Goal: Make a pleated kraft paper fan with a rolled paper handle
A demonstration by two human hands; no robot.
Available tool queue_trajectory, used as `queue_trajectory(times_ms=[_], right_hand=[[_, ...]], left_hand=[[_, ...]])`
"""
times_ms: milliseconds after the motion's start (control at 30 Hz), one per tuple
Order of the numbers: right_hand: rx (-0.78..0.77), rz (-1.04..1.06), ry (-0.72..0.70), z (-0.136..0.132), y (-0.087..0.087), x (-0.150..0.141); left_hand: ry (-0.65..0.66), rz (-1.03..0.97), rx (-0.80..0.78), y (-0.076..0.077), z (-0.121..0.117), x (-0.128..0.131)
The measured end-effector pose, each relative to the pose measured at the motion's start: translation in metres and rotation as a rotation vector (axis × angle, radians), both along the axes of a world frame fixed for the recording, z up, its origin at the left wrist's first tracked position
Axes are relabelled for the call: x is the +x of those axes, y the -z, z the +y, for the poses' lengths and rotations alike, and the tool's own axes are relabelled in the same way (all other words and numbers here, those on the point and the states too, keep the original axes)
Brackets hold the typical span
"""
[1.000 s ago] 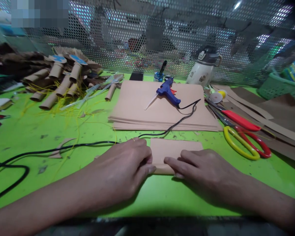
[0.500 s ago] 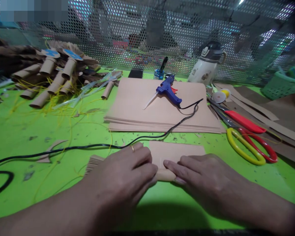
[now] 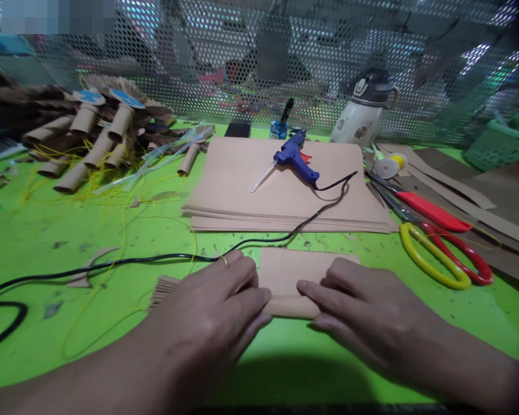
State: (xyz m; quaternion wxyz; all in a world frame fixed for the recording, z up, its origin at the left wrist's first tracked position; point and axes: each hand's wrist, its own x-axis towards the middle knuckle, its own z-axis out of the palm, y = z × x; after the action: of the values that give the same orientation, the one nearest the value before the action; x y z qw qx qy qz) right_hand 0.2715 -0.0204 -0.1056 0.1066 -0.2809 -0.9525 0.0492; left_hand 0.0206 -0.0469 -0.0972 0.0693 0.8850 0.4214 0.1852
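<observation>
A small tan sheet of paper [image 3: 292, 271] lies on the green table [image 3: 69, 230] in front of me, its near edge curled into a roll. My left hand [image 3: 207, 317] presses on the roll's left end, fingers bent over it, a ring on one finger. My right hand [image 3: 363, 314] presses on the right end, fingers curled over the roll. A pleated brown paper piece [image 3: 162, 286] peeks out to the left of my left hand.
A stack of tan sheets [image 3: 281, 184] lies behind, with a blue glue gun [image 3: 294, 158] on it; its black cord [image 3: 112, 262] runs left. Red and yellow scissors [image 3: 432, 242] lie right. Paper rolls [image 3: 86, 144] lie back left. A white bottle [image 3: 365, 112] stands before the mesh wall.
Both hands have rolled the paper's near edge a little further forward. My view has shifted slightly, so the table contents sit a bit lower and to the left.
</observation>
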Motion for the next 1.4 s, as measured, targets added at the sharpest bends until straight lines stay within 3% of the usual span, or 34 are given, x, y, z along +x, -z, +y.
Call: queue_trajectory(times_ms=[100,333,533,867,1067,1267,1400], right_hand=[[-0.069,0.044,-0.018,0.001,-0.005,0.004],[-0.067,0.169,-0.028,0.001,-0.004,0.006],[-0.304,0.168,0.05,0.001,-0.006,0.004],[-0.404,0.218,0.056,0.006,-0.004,0.001],[-0.366,0.217,0.016,0.008,-0.005,0.001],[-0.316,0.147,-0.022,0.009,-0.006,0.002],[-0.285,0.11,0.014,0.006,-0.007,0.008]], left_hand=[[-0.006,-0.013,-0.004,0.002,0.001,0.0],[-0.045,-0.056,-0.1,0.005,0.002,-0.004],[-0.027,-0.101,-0.188,0.003,0.007,-0.004],[-0.031,-0.111,-0.259,0.0,0.01,-0.004],[-0.033,-0.115,-0.245,0.003,0.009,-0.004],[0.064,-0.146,-0.146,0.008,0.007,-0.003],[0.034,-0.148,-0.102,0.007,0.009,0.0]])
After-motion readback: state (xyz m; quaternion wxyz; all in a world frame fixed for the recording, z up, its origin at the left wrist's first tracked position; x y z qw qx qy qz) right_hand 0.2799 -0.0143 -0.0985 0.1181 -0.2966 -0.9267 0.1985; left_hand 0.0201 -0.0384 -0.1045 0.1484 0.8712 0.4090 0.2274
